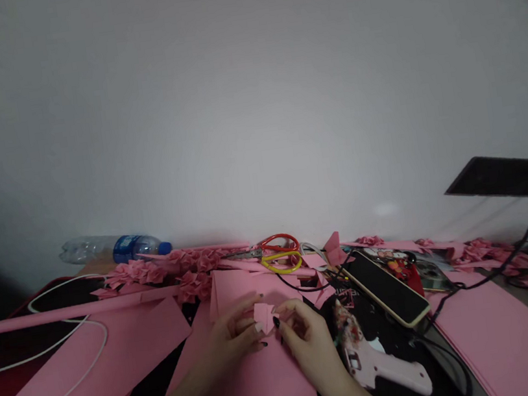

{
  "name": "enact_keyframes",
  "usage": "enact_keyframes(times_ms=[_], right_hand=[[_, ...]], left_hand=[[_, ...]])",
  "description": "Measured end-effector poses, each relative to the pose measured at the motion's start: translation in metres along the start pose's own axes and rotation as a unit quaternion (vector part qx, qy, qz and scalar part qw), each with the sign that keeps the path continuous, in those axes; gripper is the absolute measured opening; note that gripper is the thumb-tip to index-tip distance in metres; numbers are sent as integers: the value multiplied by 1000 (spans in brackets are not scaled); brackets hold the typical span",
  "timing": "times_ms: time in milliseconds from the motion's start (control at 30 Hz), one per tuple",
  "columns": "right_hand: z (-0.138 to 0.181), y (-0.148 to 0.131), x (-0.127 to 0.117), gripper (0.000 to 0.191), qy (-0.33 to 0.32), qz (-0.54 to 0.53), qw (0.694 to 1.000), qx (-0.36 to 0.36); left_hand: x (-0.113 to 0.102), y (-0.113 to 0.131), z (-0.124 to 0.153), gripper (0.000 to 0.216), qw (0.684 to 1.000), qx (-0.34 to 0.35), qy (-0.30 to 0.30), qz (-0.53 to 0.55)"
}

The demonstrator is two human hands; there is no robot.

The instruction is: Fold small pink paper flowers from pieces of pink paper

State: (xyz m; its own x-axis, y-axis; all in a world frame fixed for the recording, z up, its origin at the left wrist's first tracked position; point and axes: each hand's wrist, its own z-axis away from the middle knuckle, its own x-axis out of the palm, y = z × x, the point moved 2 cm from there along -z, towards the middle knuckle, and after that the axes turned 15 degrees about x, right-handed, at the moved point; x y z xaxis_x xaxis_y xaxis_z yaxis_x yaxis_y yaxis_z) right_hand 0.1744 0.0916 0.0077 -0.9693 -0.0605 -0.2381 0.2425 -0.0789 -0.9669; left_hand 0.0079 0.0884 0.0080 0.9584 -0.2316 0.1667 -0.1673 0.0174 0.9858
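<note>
Between my two hands is a small folded piece of pink paper (pixel 264 316). My left hand (pixel 236 331) pinches its left edge with the fingertips. From the other side, my right hand (pixel 303 333) grips the paper between thumb and fingers, dark nails showing. Both hands are held over large sheets of pink paper (pixel 272 393). Just right of my right hand lies a pink glue gun (pixel 389 367) with a stained nozzle end. Scissors (pixel 279 255) with one red and one yellow handle loop lie beyond my hands.
A phone (pixel 389 288) lies to the right, near more pink sheets (pixel 513 333). Clusters of folded pink paper flowers (pixel 195 286) and a rolled pink stick (pixel 83 310) are at left. A plastic bottle (pixel 136 247) rests by the wall. A white cable (pixel 102 339) crosses the left sheets.
</note>
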Motion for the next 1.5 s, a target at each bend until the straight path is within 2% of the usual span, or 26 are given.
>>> enact_keyframes(times_ms=[67, 167, 267, 467, 633, 733, 833, 1167, 1400, 1500], right_hand=[[-1, 3, 0, 16, 2, -18, 1000, 11], [-1, 6, 0, 24, 19, -32, 999, 7], [-1, 5, 0, 30, 30, -43, 999, 4], [-1, 3, 0, 19, 22, -99, 994, 30], [-2, 2, 0, 14, 26, -73, 997, 17], [-1, 1, 3, 12, -27, -86, 995, 30], [2, -2, 4, 20, -59, -109, 991, 40], [1, -1, -1, 20, -2, -140, 990, 30], [1, 0, -1, 24, 5, -135, 990, 40], [3, -3, 1, 21, -25, -86, 996, 27]], left_hand=[[1, 1, 0, 45, 999, 6, -30, -22], [1, 2, 0, 33, 997, 12, -38, -67], [0, 4, 0, 33, 992, 28, -44, -114], [-2, 7, -2, 40, 976, 80, -72, -187], [-3, 3, -2, 37, 985, 54, -69, -148], [-4, 4, 0, 37, 989, 46, -45, -132], [-1, 7, 0, 41, 990, 51, -59, -120], [2, 5, 1, 44, 989, 51, -82, -110], [-4, -3, 1, 51, 999, 10, -11, 43], [-3, -2, 1, 56, 1000, 15, -13, 24]])
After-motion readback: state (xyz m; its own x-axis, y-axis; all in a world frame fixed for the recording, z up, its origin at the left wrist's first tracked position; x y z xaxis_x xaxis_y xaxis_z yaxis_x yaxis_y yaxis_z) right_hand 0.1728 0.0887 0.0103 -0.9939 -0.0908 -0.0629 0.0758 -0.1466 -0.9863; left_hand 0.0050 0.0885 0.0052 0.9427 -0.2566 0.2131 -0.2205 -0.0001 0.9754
